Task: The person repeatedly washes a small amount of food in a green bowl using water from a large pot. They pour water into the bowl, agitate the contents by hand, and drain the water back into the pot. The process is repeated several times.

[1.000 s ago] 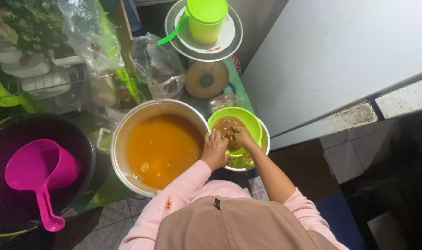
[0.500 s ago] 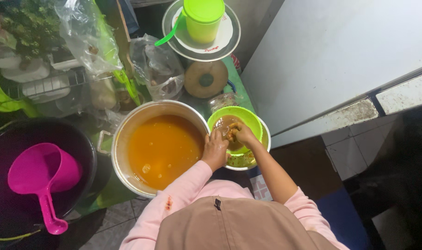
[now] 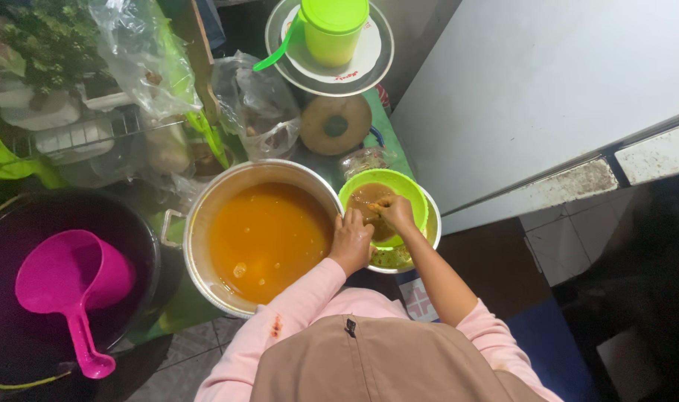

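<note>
A large metal pot [image 3: 205, 216] holds orange liquid [image 3: 269, 238]. To its right a green strainer bowl [image 3: 418, 195] sits in a metal bowl [image 3: 433, 223] and carries brown pulp. My left hand [image 3: 351, 242] grips the strainer's near-left rim, beside the pot's edge. My right hand [image 3: 395, 212] is inside the strainer with its fingers curled on the brown pulp [image 3: 365, 199]. Both sleeves are pink, and the right one is pushed up the forearm.
A black tub [image 3: 142, 238] at the left holds a pink scoop [image 3: 71, 283]. Beyond the pot stand a lidded green jug [image 3: 333, 30] on a plate, a round brown lid [image 3: 336, 125], plastic bags [image 3: 257, 104] and a wire rack [image 3: 71, 134]. A white wall [image 3: 548, 82] rises at right.
My right hand has shifted a little inside the strainer while working the pulp. My left hand stays on the rim.
</note>
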